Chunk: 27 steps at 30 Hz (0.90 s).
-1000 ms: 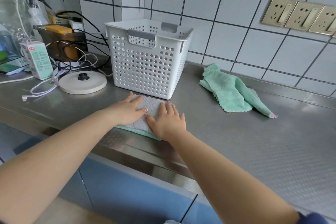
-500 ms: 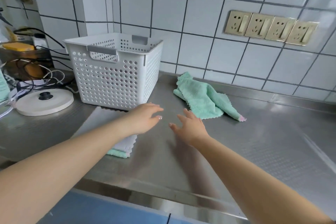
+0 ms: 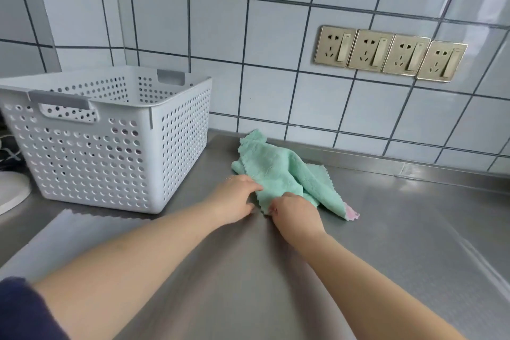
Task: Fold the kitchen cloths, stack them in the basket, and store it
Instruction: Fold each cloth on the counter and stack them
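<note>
- Left hand [image 3: 237, 196] and right hand [image 3: 296, 211] close together at the near edge of the crumpled green cloth [image 3: 278, 171], fingers of both apparently pinching its hem, though the grip itself partly hidden.
- Cloth bunched on the steel counter [image 3: 400, 243], just right of the white basket [image 3: 110, 143], near the wall.
- Grey folded cloth [image 3: 69, 232] flat in front of the basket, not inside.
- Probably midway: one cloth folded, this one unfolded; stacking and storing left.
</note>
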### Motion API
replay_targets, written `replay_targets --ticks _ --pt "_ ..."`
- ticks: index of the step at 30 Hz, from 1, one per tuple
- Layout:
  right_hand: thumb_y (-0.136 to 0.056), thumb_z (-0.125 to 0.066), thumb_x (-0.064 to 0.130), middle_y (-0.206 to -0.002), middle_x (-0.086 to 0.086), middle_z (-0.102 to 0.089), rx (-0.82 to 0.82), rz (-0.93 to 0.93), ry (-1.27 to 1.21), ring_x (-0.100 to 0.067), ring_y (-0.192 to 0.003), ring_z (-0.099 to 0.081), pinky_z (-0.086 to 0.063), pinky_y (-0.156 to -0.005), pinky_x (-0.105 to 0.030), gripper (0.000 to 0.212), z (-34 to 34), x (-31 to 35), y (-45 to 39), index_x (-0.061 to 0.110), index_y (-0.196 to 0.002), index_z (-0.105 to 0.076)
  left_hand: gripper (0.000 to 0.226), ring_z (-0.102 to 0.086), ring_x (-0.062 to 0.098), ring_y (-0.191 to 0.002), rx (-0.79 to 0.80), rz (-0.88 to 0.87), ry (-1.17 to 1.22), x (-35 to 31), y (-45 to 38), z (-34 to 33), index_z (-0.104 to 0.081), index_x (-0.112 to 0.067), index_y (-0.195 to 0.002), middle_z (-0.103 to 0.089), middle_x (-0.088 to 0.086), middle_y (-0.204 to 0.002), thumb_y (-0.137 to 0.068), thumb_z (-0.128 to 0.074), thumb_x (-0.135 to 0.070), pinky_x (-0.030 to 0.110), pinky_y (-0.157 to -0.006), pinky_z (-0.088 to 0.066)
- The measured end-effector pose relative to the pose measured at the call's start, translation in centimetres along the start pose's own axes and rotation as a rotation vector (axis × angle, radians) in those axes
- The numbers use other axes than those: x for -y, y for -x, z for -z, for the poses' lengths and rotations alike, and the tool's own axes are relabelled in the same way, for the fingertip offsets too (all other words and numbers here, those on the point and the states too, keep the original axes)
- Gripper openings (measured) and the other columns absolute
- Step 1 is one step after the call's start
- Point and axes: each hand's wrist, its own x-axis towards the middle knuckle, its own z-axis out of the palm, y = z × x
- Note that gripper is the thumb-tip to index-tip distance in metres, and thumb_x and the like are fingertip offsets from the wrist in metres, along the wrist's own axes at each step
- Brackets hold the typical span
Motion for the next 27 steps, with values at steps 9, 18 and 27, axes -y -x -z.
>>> replay_targets --ticks 9,18,27 --pt "-0.091 -0.044 0.028 -0.086 0.001 -0.062 -0.303 -0.101 -0.442 -0.019 -0.077 -0.052 -0.036 -0.060 -0.028 0.020 7.0 -4.3 -2.5 0.019 -0.104 -0.058 0.017 -0.057 0.024 -0.085 -0.258 -0.024 -0.053 -0.3 -6.5 1.1 -0.057 -0.018 -0.077 -0.058 -0.001 -0.081 -0.089 -0.052 -0.028 0.030 -0.061 -0.039" --pt "-0.090 -0.041 0.020 -0.085 0.005 -0.071 -0.527 -0.226 -0.828 -0.019 -0.089 -0.066 -0.053 -0.082 -0.040 0.011 13.1 -9.2 -7.2 0.024 -0.087 -0.050 0.015 -0.059 0.022 -0.081 -0.391 0.025 -0.080 0.6 -12.1 4.8 -0.063 -0.021 -0.083 -0.062 -0.003 -0.079 -0.090 -0.050 -0.022 0.030 -0.063 -0.039" --pt "-0.095 -0.040 0.018 -0.086 0.011 -0.071 -0.675 -0.231 -0.828 -0.017 -0.092 -0.065 -0.045 -0.067 -0.034 0.011 18.7 -12.5 -6.2 0.014 -0.094 -0.050 0.014 -0.056 0.020 -0.076 -0.606 0.015 -0.011 -0.1 -12.9 12.9 -0.058 -0.019 -0.087 -0.062 -0.001 -0.087 -0.092 -0.045 -0.018 0.033 -0.067 -0.046"
